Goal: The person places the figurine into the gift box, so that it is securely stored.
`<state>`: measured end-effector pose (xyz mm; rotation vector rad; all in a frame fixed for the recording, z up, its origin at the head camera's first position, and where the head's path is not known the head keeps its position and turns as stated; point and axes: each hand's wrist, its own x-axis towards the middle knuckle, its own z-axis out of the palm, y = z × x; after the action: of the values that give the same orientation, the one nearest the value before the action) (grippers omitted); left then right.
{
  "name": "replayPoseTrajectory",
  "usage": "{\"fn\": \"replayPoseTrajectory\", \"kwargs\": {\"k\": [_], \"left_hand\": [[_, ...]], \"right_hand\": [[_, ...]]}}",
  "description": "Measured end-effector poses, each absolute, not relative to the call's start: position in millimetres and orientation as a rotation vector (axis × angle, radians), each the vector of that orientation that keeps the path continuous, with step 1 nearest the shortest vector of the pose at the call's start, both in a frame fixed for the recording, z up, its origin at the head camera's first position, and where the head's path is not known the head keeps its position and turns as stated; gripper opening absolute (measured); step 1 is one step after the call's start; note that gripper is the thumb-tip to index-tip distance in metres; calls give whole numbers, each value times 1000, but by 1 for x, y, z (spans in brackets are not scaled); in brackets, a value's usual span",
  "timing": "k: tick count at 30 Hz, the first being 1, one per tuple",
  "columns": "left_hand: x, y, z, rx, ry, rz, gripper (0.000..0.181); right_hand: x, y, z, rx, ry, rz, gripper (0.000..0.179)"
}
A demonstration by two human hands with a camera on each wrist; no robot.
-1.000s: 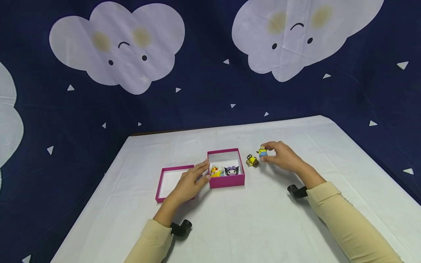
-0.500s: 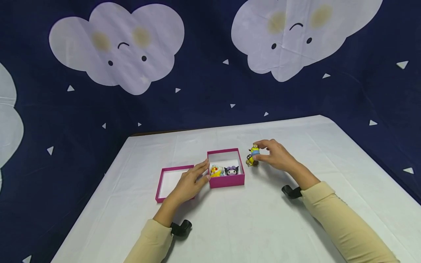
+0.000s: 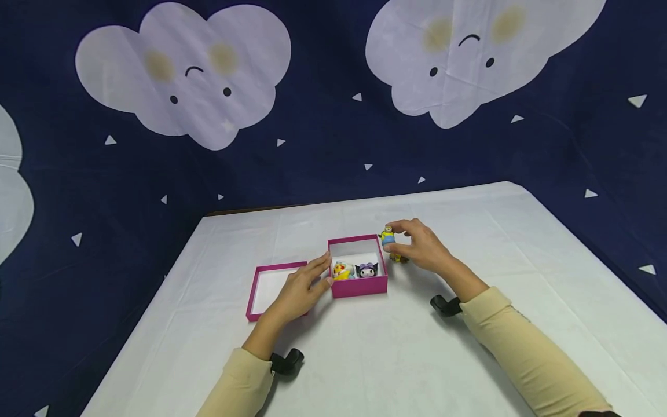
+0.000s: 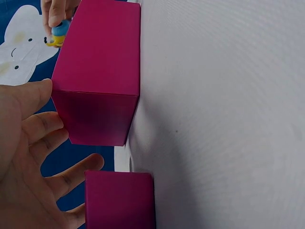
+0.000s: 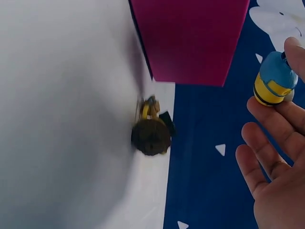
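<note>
My right hand (image 3: pixel 421 246) pinches a Minion figure (image 3: pixel 387 237) between thumb and fingers, held up by the right rim of an open magenta box (image 3: pixel 359 287). In the right wrist view the figure's blue overalls (image 5: pixel 276 71) and yellow head show. Inside the box sit a yellow-and-white figure (image 3: pixel 342 271) and a black-eared figure with a purple hood (image 3: pixel 367 270). With fingers fairly straight, my left hand (image 3: pixel 301 291) touches the box's left side. Below my right hand a second Minion figure (image 5: pixel 151 136) stands on the table, partly hidden in the head view.
A shallow magenta lid (image 3: pixel 252 296) with a white inside lies left of the box, partly behind the left hand. White cloth covers the table (image 3: pixel 396 359). A dark blue curtain (image 3: pixel 323 116) with clouds hangs behind it.
My right hand has moved left with the Minion figure, passing over the second one to the box's right rim. The left hand, box and lid have stayed put.
</note>
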<state>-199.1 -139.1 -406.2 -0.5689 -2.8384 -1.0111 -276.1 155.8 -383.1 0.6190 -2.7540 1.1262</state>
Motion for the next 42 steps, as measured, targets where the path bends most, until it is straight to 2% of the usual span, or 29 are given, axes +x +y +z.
{"fn": "replayPoseTrajectory", "kwargs": {"k": [35, 42], "left_hand": [[-199, -138, -407, -568, -2846, -1040, 51], [-200, -138, -408, -584, -2835, -1043, 52]], "right_hand": [[-286, 119, -410, 698, -2700, 1102, 50], [-286, 112, -407, 624, -2798, 997, 49]]}}
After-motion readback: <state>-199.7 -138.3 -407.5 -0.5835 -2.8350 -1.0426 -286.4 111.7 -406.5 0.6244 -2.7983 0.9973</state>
